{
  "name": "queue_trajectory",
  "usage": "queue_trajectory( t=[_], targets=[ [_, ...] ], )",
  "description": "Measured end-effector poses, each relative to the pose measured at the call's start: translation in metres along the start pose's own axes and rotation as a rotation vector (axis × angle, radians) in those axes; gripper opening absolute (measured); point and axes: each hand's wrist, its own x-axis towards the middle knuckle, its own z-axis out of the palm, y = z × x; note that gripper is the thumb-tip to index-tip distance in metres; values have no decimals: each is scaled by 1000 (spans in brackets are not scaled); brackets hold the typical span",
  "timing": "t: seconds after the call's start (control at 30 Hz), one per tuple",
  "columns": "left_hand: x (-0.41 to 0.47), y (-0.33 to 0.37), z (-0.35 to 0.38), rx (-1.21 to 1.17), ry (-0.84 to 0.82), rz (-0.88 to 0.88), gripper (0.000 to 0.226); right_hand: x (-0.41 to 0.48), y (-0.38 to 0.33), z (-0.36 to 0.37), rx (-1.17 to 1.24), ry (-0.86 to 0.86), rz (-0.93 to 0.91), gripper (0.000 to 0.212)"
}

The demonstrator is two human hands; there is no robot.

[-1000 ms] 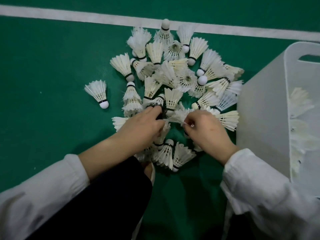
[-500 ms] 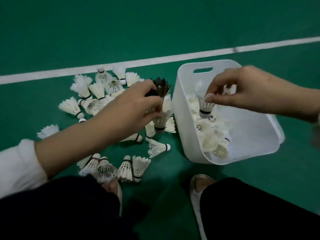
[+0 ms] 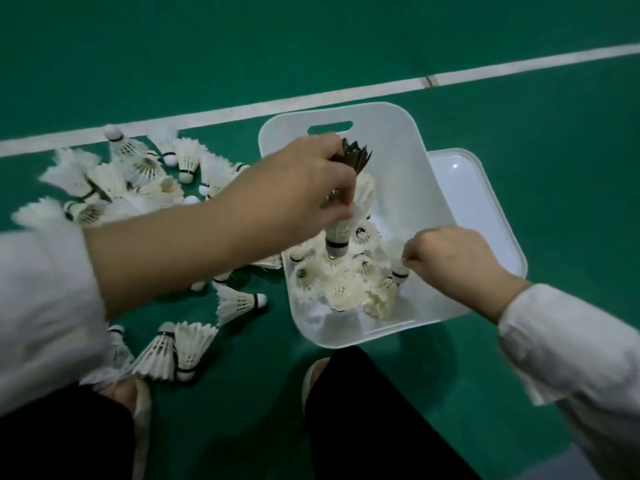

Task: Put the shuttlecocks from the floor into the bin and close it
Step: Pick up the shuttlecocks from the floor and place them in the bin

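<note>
white plastic: the bin (image 3: 415, 188) is sitting right of centre on the green floor (image 3: 519, 98), open at the top, with a loose layer of white shuttlecocks (image 3: 343, 282) lying in its lower part.
left hand: the left hand (image 3: 298, 188) is hanging over the bin's middle, its grip closing on a stacked bunch (image 3: 349, 199) of shuttlecocks.
bunch axis: it is running from upper right to lower left, a dark-feathered shuttlecock (image 3: 355, 156) at the top, a white cork tip pointing down at the layer just below.
key relation: the bunch is already sitting above the bin opening, so the drop looks to be straight down; the left hand is the nearer one to the bin's centre.
right hand: the right hand (image 3: 453, 261) is reaching in over the bin's right wall, fingertips pinched at one shuttlecock (image 3: 398, 273) in the layer; whether it is holding or letting go i cannot tell.
floor pile: shuttlecocks (image 3: 138, 174) are lying left of the bin, in the left half of the frame.
counts: one bin; one lid (image 3: 485, 209), lying just behind the bin's right side; floor shuttlecocks roughly twenty, too overlapped and blurred for an exact count; at least three in the bunch.
progress: judging by the pile, the gathering is far from done and the closing is not yet begun.
</note>
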Motion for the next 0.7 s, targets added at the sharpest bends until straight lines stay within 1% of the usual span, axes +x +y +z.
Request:
queue_trajectory(
  t=[0.13,0.23,0.33,0.43,0.47,0.53,0.6,0.63,0.67,0.7],
  targets=[
    [-7,5,60,-54,79,-82,12,15,8,33,-185,-89,-67,19],
    [-14,4,86,-63,86,-120,12,29,8,50,-181,-166,-112,20],
    [-18,0,97,-41,61,-121,11,39,7,69,-72,-251,-148,22],
    [-21,-3,102,-32,43,-130,10,34,10,67,57,-299,-117,29],
    [-22,-4,102,-35,37,-138,10,30,10,59,100,-278,-95,31],
    [-24,-5,105,-46,35,-150,10,20,11,39,245,-154,-56,28],
    [-25,-5,107,-67,42,-144,9,6,7,17,552,-42,-63,30],
    [-25,-4,107,-77,51,-137,9,0,3,6,684,-37,-98,34],
    [-24,-2,107,-85,63,-128,9,-4,-2,-1,743,-63,-139,38],
    [-24,0,106,-88,74,-121,10,-5,-7,-4,746,-100,-175,38]
  ],
)
